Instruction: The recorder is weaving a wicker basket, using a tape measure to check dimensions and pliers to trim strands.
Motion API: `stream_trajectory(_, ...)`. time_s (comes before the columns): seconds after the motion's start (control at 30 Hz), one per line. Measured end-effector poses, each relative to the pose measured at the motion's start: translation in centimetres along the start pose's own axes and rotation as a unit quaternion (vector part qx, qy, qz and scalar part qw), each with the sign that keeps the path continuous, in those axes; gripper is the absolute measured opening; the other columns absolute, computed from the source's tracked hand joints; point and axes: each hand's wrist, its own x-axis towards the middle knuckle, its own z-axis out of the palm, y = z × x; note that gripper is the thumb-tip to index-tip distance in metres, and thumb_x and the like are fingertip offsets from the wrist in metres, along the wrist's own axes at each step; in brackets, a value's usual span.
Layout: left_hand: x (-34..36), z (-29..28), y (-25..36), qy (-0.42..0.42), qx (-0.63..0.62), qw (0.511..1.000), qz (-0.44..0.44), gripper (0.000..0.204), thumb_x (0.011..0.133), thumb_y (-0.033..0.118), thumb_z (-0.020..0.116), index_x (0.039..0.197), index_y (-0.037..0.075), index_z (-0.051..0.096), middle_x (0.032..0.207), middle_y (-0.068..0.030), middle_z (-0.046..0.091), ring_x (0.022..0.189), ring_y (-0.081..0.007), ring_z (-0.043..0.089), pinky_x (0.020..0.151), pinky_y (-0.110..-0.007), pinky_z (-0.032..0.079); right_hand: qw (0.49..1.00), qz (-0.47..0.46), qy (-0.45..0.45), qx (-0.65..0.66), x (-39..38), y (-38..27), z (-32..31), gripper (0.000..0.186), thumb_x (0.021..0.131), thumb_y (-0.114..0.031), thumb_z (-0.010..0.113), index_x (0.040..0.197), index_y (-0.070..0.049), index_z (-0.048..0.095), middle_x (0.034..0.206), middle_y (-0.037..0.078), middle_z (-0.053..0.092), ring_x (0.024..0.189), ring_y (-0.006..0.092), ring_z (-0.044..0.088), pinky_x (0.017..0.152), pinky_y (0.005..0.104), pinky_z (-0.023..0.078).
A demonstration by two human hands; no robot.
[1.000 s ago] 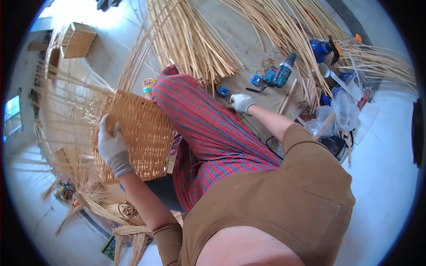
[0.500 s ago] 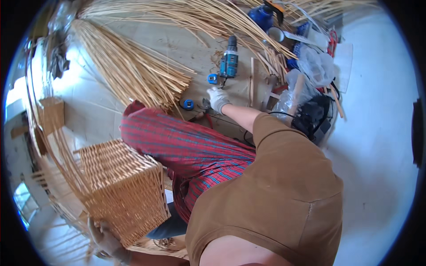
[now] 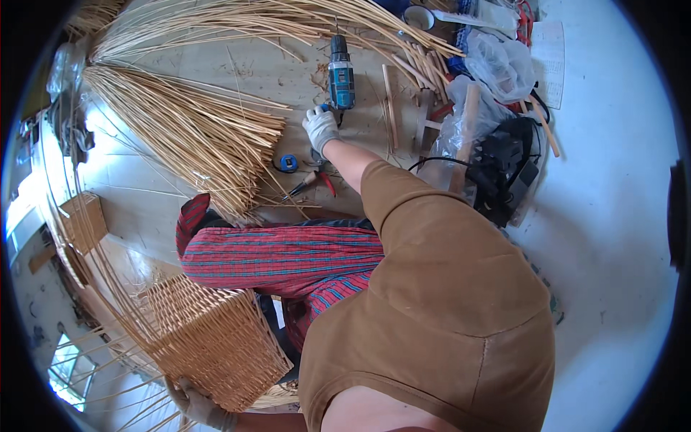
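My left hand (image 3: 205,409), in a pale work glove, grips the lower edge of a square-cornered woven wicker basket (image 3: 216,345). Long unwoven stakes (image 3: 111,252) stick out from the basket's far left side. My right arm stretches forward, and the gloved right hand (image 3: 321,128) is closed over a blue tape measure (image 3: 326,108), mostly hidden under the fingers. Just beyond that hand lies a teal and black cordless drill (image 3: 341,78). A second blue tape measure (image 3: 288,163) rests nearer, beside red-handled cutters (image 3: 327,184) and a wooden-handled tool (image 3: 309,178).
A large bundle of wicker rods (image 3: 194,129) fans across the floor, with more rods (image 3: 288,18) behind. On the right are a clear plastic bag (image 3: 500,65), a black tool with a cord (image 3: 500,165) and wooden sticks (image 3: 391,104). Red plaid cloth (image 3: 281,255) covers my leg.
My right hand has reached forward onto the tape measure by the drill. The view has shifted, so the basket appears lower, and my left hand stays on it.
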Motion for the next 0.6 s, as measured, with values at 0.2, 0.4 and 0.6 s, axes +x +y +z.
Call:
stream_trajectory(0.2, 0.0, -0.2, 0.9, 0.017, 0.044, 0.999, 0.004, 0.046, 0.096, 0.013, 0.064, 0.139, 0.002, 0.053, 0.131, -0.0112, 0.06, 0.115, -0.0203, 0.056, 0.1, -0.032, 0.046, 0.998, 0.042, 0.017, 0.034, 0.2, 1.4, 3.0, 0.026, 0.094, -0.015, 0.055, 0.117, -0.019, 0.065, 0.104, 0.005, 0.066, 0.095, 0.0235, 0.068, 0.071, 0.0357, 0.054)
stream_trajectory(0.4, 1.1, 0.3, 0.8, 0.007, 0.047, 0.999, 0.018, 0.048, 0.096, 0.015, 0.065, 0.141, 0.004, 0.053, 0.131, -0.0112, 0.06, 0.112, -0.0198, 0.057, 0.095, -0.031, 0.048, 0.997, 0.06, 0.031, 0.047, -2.1, 2.2, 3.5, 0.021, 0.095, -0.019, 0.053, 0.102, -0.018, 0.073, 0.101, 0.005, 0.071, 0.099, 0.0211, 0.069, 0.074, 0.0376, 0.054)
stream_trajectory(0.6, 1.9, 2.6, 1.4, 0.002, 0.074, 0.996, 0.058, 0.045, 0.097, 0.015, 0.063, 0.141, 0.007, 0.054, 0.127, -0.0098, 0.061, 0.108, -0.0193, 0.057, 0.093, -0.03, 0.048, 0.995, 0.054, -0.058, 0.067, -4.6, 2.4, 1.4, 0.022, 0.093, -0.016, 0.055, 0.103, -0.018, 0.074, 0.105, 0.005, 0.074, 0.097, 0.0226, 0.072, 0.078, 0.0375, 0.056)
